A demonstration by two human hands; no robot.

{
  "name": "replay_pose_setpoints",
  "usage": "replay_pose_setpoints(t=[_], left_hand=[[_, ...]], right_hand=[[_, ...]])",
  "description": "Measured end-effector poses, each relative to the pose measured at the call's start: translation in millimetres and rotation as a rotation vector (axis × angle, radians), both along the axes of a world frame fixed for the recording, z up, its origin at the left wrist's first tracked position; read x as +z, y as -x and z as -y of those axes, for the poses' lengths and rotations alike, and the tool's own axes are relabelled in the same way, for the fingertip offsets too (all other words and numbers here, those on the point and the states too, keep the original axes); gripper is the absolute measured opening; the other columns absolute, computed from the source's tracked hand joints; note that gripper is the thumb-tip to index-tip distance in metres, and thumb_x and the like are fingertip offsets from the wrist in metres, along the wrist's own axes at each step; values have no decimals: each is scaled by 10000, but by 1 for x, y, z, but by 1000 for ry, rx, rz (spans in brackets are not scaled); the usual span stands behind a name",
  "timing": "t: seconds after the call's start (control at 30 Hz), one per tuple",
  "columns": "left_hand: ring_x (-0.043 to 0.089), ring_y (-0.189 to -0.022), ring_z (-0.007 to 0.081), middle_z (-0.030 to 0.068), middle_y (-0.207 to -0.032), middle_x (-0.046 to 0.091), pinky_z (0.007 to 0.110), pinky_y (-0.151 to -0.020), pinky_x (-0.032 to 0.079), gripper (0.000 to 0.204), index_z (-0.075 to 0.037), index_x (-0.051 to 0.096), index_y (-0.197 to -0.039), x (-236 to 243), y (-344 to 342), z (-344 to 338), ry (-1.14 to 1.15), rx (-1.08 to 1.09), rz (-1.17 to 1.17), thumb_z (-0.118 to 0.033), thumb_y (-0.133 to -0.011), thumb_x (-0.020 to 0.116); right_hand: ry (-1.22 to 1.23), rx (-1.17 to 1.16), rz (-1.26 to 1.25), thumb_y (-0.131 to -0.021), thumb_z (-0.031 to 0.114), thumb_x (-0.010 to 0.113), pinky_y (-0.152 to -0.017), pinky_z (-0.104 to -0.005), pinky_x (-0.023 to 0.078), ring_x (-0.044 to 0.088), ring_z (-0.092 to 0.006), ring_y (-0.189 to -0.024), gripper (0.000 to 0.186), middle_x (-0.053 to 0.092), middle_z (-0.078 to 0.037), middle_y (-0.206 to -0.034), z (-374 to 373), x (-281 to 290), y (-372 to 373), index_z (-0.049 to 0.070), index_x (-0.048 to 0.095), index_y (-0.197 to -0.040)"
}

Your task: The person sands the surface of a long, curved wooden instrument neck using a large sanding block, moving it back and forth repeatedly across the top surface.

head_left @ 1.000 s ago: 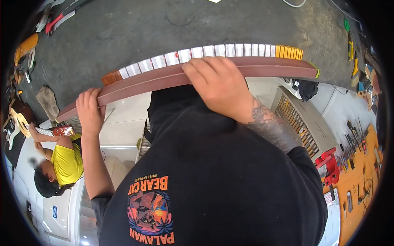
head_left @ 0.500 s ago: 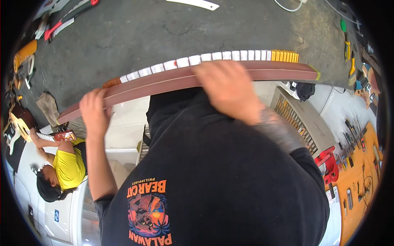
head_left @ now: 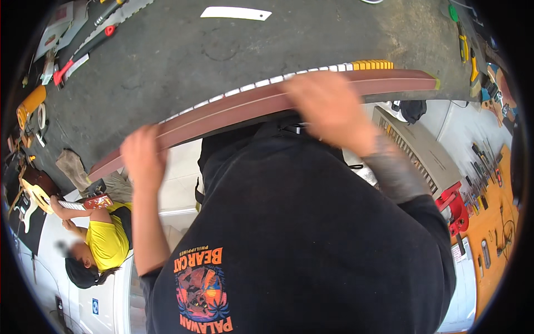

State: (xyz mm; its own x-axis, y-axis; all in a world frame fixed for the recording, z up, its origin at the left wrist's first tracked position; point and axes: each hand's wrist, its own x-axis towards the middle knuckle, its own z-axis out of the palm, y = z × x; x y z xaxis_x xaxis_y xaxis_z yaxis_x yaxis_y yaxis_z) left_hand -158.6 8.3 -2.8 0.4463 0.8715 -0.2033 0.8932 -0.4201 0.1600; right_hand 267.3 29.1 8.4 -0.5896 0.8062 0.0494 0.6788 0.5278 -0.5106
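A long, straight reddish-brown bar (head_left: pixel 222 114) with a pale line along it looks like a sanding beam. It runs across the bench's near edge, in front of my body. My left hand (head_left: pixel 143 158) is closed around its left part. Farther right, my right hand (head_left: pixel 334 111), slightly blurred, grips the bar from above. Behind the bar shows a fretted neck, its spaces covered with white tape (head_left: pixel 250 87) and, at the right end, yellow tape (head_left: pixel 372 64). The bar hides most of the neck; whether they touch is hard to see.
On the dark bench (head_left: pixel 183 55) lie a white flat blade (head_left: pixel 236 13), a red-handled tool (head_left: pixel 69 68), an orange roll (head_left: pixel 32 103) and yellow-handled cutters (head_left: pixel 463 47). A person in yellow (head_left: pixel 105 239) holds a guitar at left. A red vise (head_left: pixel 453 206) stands at right.
Both hands and the bar have shifted right along the taped neck. The neck's brown left end, visible before, is now hidden. The whole view has shifted a little.
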Motion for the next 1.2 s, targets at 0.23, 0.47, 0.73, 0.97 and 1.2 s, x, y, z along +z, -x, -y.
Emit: replay_pose_setpoints(t=[0.23,0.47,0.73,0.97,1.2], left_hand=[[625,-1116,298,77,-1185,658,456,-952,485,516,-103,634,-1245,8,-79,-13,-29,-62,45,-146,-757,797],[625,-1110,305,83,-1193,661,446,-923,486,512,-99,625,-1242,10,-119,-14,-25,-76,73,-167,-779,831],[626,-1149,330,99,-1224,664,475,-974,483,514,-80,619,-1231,1,25,25,-101,-44,4,-82,-753,809],[632,-1101,303,85,-1152,654,455,-924,486,518,-111,615,-1216,5,-135,21,-128,-72,64,-144,-745,826],[633,-1176,320,98,-1258,679,472,-995,476,578,-115,643,-1261,4,50,38,-146,36,2,-86,-713,826]], right_hand=[[-126,-3,86,-790,-29,689,-947,-442,534,681,-327,-1097,446,712,-129,-1216,-7,-11,-73,34,683,-1232],[-126,-1,113,-756,-62,697,-1010,-478,546,670,-372,-1152,512,714,-161,-1222,-2,-4,-114,3,668,-1263],[-160,34,-46,-853,55,660,-920,-430,546,696,-302,-1042,331,737,-120,-1143,18,-13,22,45,693,-1182],[-105,-45,121,-766,-93,699,-973,-475,553,689,-375,-1114,501,724,-164,-1189,17,6,-128,16,686,-1254],[-224,-43,-70,-752,-11,663,-909,-437,557,697,-329,-1029,416,733,-106,-1136,39,-17,53,31,683,-1166]])
